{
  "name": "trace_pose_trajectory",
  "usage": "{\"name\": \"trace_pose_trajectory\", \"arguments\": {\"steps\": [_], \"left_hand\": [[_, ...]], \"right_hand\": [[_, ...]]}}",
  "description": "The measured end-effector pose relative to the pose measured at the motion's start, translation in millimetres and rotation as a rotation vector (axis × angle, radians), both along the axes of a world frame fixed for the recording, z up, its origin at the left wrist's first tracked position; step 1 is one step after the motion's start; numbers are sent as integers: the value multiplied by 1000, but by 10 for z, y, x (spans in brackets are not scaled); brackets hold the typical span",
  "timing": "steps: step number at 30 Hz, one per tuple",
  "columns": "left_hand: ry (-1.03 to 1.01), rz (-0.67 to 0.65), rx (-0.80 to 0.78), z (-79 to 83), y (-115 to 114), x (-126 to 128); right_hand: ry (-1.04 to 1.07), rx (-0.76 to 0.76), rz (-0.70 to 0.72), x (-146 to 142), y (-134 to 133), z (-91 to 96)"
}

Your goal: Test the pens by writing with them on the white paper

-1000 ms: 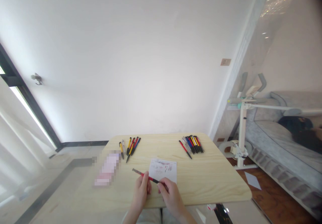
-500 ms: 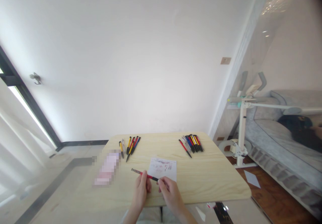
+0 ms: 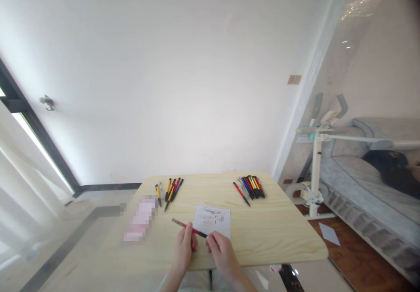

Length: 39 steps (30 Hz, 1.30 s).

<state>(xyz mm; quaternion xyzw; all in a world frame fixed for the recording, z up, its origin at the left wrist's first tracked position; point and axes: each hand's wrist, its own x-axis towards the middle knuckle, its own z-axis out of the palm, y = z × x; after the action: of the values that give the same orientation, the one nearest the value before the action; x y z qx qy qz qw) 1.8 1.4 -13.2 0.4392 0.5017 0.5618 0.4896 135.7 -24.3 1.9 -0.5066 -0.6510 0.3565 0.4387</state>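
A red pen (image 3: 197, 231) with a black grip is held across the front of the table, slanting down to the right. My left hand (image 3: 186, 243) pinches its barrel between thumb and fingers, and the clear end sticks out to the left. At the black grip end my right hand (image 3: 220, 247) is closed, its fingers hiding the tip. Just behind the pen lies a white sheet of paper (image 3: 215, 217) with dark and reddish scribbles. The pen is above the sheet's near left part.
Several pens (image 3: 171, 190) lie loosely at the table's back left. Another row of pens (image 3: 252, 187) lies at the back right, one red pen (image 3: 242, 194) slightly apart. A blurred pink item (image 3: 141, 220) is at the left edge of the wooden table (image 3: 275, 231).
Almost nothing differs. Both hands stay on the red pen, with only a very slight shift of the right fingers at its grip end.
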Motion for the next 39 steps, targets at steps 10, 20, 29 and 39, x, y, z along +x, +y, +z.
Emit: {"name": "trace_pose_trajectory", "arguments": {"steps": [10, 20, 29, 39], "left_hand": [[-22, 2, -3, -54, 18, -7], [-102, 17, -17, -40, 10, 19], [-121, 13, -17, -40, 11, 13], [-75, 18, -1, -29, 12, 12]], "right_hand": [[55, 38, -26, 8, 27, -76], [93, -2, -3, -10, 19, -27], [36, -8, -15, -2, 13, -33], [9, 61, -5, 16, -4, -47]]}}
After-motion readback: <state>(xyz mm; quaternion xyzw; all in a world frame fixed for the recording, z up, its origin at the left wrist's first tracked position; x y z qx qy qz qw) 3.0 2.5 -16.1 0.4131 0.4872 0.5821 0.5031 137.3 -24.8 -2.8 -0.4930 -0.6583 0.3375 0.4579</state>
